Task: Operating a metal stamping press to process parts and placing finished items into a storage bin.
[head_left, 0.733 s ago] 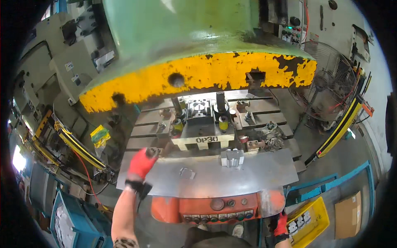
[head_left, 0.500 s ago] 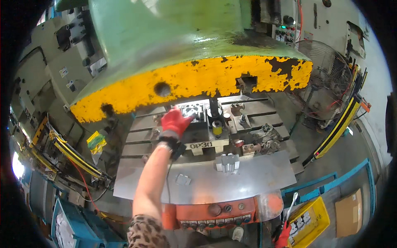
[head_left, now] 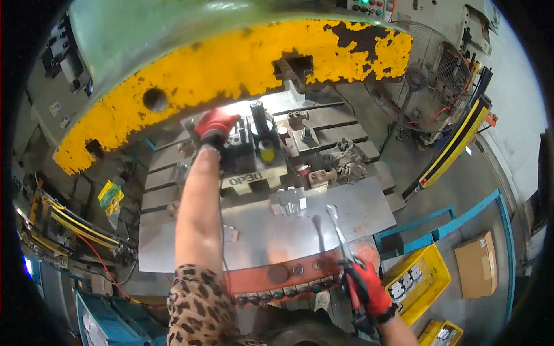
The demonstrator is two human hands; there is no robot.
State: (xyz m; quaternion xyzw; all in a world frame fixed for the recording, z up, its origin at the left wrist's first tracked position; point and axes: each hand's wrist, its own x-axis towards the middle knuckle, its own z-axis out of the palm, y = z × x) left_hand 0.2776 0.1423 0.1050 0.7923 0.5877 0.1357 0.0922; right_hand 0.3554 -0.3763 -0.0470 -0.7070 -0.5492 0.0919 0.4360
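Note:
My left hand (head_left: pixel 216 122), in a red glove, reaches under the yellow front of the press (head_left: pixel 219 69). It is over the left side of the die (head_left: pixel 251 164), and its fingers are too blurred to make out. At the lower right, my right hand (head_left: pixel 369 291), also red-gloved, is closed round the handles of long metal pliers (head_left: pixel 338 228). Their tip points up and away over the steel plate (head_left: pixel 369 213). A stack of grey metal pieces (head_left: pixel 288 202) sits on the plate, and a small flat grey piece (head_left: pixel 230 233) lies by my left forearm.
A yellow bin (head_left: pixel 435 282) with several grey parts stands at the right, beside a cardboard box (head_left: pixel 476 265) and blue rail (head_left: pixel 505 248). A crumpled rag (head_left: pixel 346 161) lies on the press bed. An orange button panel (head_left: pixel 254 274) runs along the front. A fan (head_left: pixel 427 81) is behind.
My right hand has come up and left from the bin with the pliers, now over the front of the plate. My left hand stays at the die. The whole view has shifted.

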